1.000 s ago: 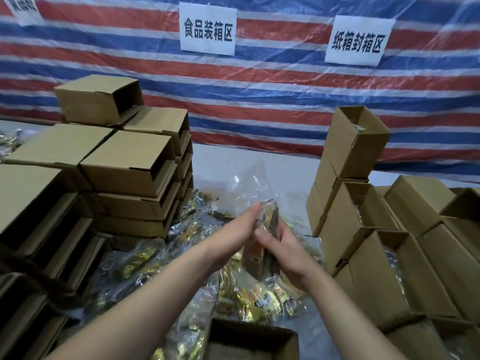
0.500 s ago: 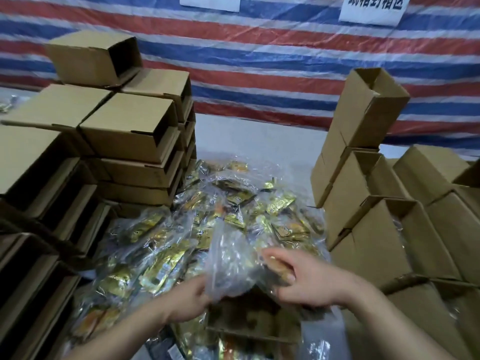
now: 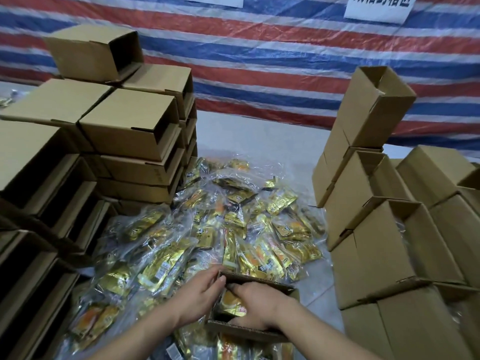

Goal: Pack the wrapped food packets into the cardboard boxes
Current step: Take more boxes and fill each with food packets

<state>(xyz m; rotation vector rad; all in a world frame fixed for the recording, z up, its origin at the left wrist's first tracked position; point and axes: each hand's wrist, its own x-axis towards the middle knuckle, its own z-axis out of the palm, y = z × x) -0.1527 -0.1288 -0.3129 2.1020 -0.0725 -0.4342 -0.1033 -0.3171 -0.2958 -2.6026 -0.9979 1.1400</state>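
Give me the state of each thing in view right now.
Open box: upright, mouth open, both hands at it.
Gold packet: inside that box.
Left hand: on the box's left wall.
Right hand: reaching into the box.
Packet pile: loose, unpacked.
Left stack: boxes lying sideways.
Right stack: boxes open-topped.

Your cardboard boxes [image 3: 130,126] are plain tan-brown with dark insides. The packets [image 3: 228,229] are gold with orange patches and black marks under clear glossy wrap. Behind you, the tarp [image 3: 259,48] has red, blue and white stripes; the signs [image 3: 378,7] are white.
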